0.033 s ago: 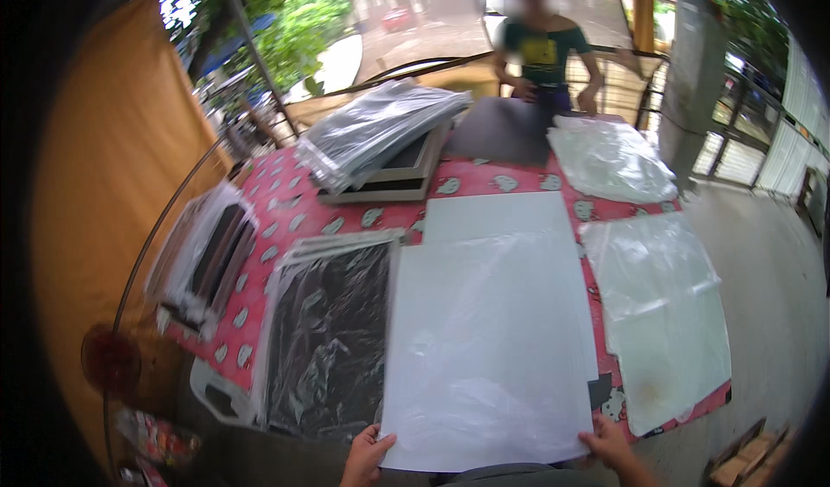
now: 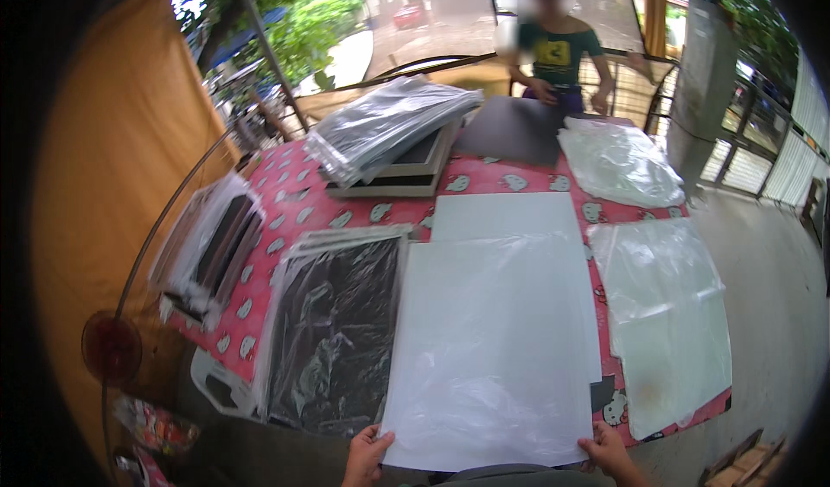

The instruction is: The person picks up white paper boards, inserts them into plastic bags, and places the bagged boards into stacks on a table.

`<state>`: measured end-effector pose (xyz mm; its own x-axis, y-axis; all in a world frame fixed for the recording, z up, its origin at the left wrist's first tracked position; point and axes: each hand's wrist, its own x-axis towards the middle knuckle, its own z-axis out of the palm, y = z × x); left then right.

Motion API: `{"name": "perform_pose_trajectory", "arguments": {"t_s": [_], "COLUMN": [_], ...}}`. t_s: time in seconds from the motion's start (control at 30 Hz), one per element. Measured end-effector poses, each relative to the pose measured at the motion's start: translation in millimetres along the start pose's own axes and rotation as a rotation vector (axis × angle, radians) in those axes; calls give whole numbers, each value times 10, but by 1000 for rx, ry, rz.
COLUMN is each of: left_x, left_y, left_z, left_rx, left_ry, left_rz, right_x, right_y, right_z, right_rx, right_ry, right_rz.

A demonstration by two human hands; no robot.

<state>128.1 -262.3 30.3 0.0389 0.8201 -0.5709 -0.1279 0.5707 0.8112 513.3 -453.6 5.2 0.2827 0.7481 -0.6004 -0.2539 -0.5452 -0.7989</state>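
A large white sheet in clear plastic [image 2: 488, 349] lies in front of me with its near edge over the table's front. My left hand [image 2: 368, 454] pinches its near left corner, thumb on top. At the near right corner my right hand [image 2: 609, 452] grips it the same way. Beyond its far edge, and along its right side, another white sheet [image 2: 504, 213] shows from underneath. Just left of it lies a stack of black sheets in clear plastic [image 2: 333, 336], wrinkled and shiny. To the right is a pile of clear plastic bags [image 2: 666, 314].
The table has a pink patterned cloth [image 2: 372, 215]. Plastic-wrapped packs [image 2: 393, 124] rest on frames [image 2: 380, 189] at the back left; wrapped pieces [image 2: 212, 249] stand at left. More plastic [image 2: 618, 160] lies back right. Across the table, a person [image 2: 558, 63] stands by a dark board [image 2: 510, 130].
The whole view has shifted slightly, so the table and the person appear a little farther right. Both hands keep hold of the sheet's near corners.
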Motion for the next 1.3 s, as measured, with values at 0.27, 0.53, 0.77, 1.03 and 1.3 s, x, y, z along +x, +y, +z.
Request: {"name": "perform_pose_trajectory", "arguments": {"t_s": [0.27,0.53,0.77,1.03,1.3], "left_x": [52,-201,-301,68,1184], "left_y": [332,536,966,961,629], "left_z": [-473,-760,-602,-1248,-2217], "left_rx": [-247,569,658,318,877], "left_ry": [482,-62,668,1371,1555], "left_rz": [595,341,653,1092,1142], "right_x": [434,561,604,907,617], "right_y": [-491,-80,44,-113,-430], "right_z": [879,678,1379,2703,2715], "right_rx": [8,37,93,16,-681], "right_ry": [-301,-322,-313,-431,-551], "right_rz": [-127,-53,-140,-281,-468]}}
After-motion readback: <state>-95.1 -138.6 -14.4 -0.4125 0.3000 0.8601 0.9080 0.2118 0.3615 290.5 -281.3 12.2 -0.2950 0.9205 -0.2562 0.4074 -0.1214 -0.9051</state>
